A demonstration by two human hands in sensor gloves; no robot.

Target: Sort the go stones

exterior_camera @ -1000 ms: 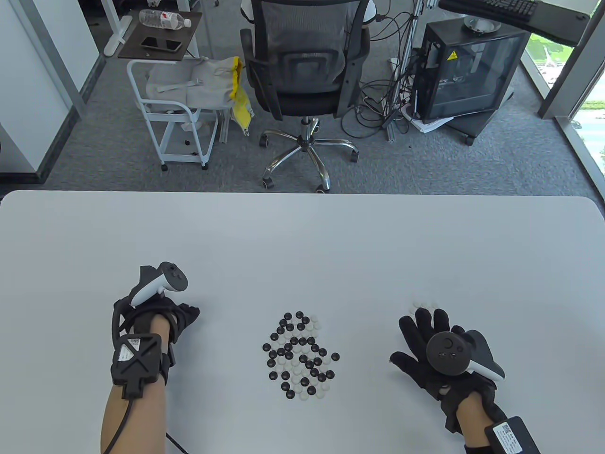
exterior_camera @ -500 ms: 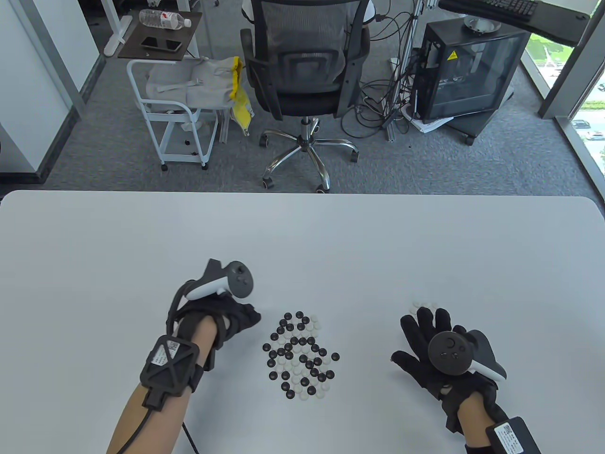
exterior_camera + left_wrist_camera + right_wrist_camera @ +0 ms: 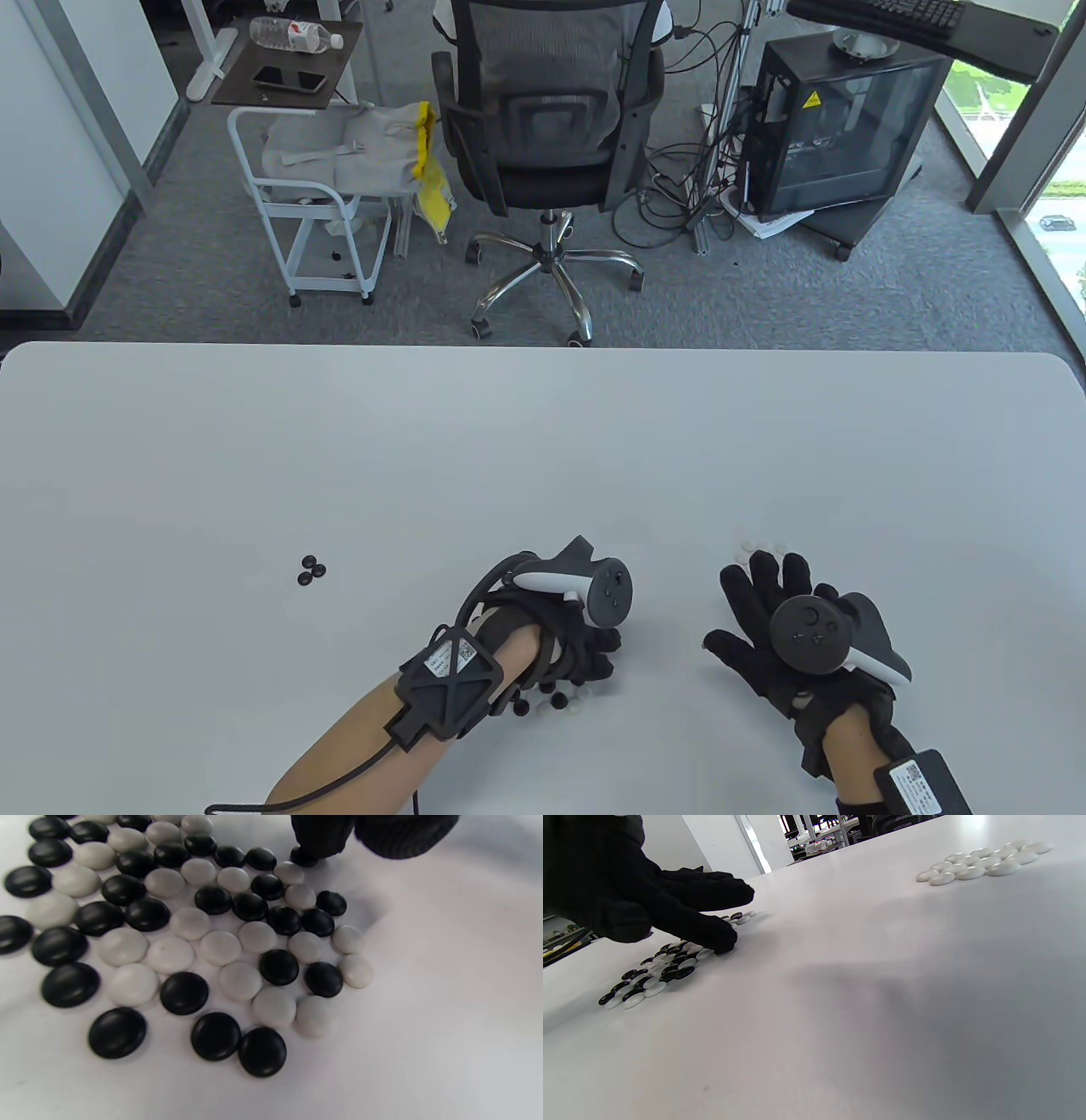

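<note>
On the left of the white table (image 3: 254, 424), well apart from everything else, three black stones (image 3: 311, 570) lie touching one another. That looks like the start of the black group, set far enough off that it cannot be confused with the unsorted stones.

Toward the middle, the left hand (image 3: 567, 632) reaches over the mixed pile (image 3: 182, 933) and covers most of it from above; only a few stones peek out near its wrist. From the left wrist view the black and white stones lie flat in a single loose layer, many touching. The fingertips (image 3: 322, 836) come down at the far edge of the pile onto one black stone (image 3: 303, 857). The hand is narrowed, fingers drawn together around that stone, but whether it is already pinched or only touched I cannot tell. I'd judge black is this hand's colour, since the black group sits on its side.

To the right, the right hand (image 3: 776, 632) lies wide and flat on the table, fingers spread, holding nothing that I can see. Just beyond its fingertips is a tight cluster of white stones (image 3: 980, 861), nearly hidden from above. It probably waits there so both hands do not crowd the pile.
</note>
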